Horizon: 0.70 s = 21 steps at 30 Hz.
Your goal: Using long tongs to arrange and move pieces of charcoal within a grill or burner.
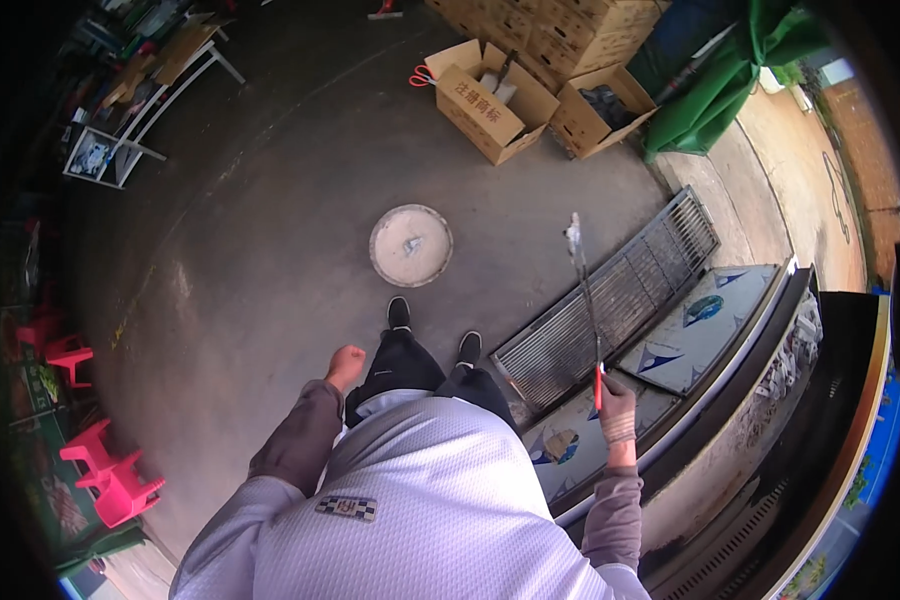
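Note:
My right hand (616, 409), in a light glove, is closed on the red handle of long metal tongs (590, 315). The tongs point away from me over the floor, with a whitish grey lump (573, 229) at their far end, perhaps a piece of charcoal. My left hand (346, 367) hangs by my left thigh, fingers curled in and nothing visible in it. Below the tongs a long metal grill grate (607, 300) lies on the floor beside the grill. To its right, the long trough of the grill holds ash-grey charcoal pieces (789, 360).
A round pale disc (411, 245) lies on the floor ahead. Open cardboard boxes (487, 112) stand beyond, with red-handled scissors (421, 76) at one edge. Patterned panels (701, 322) flank the grill. Pink stools (116, 480) and a white-framed table (139, 120) are on the left.

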{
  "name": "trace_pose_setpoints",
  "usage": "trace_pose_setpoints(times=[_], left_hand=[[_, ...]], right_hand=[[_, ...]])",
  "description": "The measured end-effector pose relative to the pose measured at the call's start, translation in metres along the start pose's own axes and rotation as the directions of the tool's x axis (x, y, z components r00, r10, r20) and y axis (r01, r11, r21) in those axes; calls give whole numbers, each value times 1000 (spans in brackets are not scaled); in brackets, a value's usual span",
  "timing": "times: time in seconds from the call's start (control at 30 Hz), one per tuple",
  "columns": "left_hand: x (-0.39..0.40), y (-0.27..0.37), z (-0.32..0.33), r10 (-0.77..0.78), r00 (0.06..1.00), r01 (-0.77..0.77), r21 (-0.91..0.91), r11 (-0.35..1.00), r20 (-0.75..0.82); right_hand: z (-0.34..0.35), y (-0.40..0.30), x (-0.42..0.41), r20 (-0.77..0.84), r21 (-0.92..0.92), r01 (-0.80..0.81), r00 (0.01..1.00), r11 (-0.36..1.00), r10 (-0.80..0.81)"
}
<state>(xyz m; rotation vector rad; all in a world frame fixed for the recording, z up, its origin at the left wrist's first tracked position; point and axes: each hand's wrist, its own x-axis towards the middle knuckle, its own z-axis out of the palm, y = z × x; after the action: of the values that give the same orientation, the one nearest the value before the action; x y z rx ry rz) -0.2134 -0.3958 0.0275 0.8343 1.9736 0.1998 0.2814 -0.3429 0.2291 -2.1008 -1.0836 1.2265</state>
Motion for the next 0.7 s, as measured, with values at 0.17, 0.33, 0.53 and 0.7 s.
trace_pose_setpoints(times=[0.17,0.33,0.53,0.7], left_hand=[[-22,-66,-37,-171,985,171,-30,985,-5],[-45,-120,-52,-254,963,232,-198,952,-93],[-76,-149,-52,-416,909,370,-427,825,-15],[-97,-172,-59,-522,852,499,-381,778,50]], right_hand=[[135,-21,63,334,-260,69,942,963,23],[285,-7,146,663,-626,534,748,569,29],[424,-6,204,683,-721,592,694,360,228],[485,-41,201,595,-782,449,746,433,301]])
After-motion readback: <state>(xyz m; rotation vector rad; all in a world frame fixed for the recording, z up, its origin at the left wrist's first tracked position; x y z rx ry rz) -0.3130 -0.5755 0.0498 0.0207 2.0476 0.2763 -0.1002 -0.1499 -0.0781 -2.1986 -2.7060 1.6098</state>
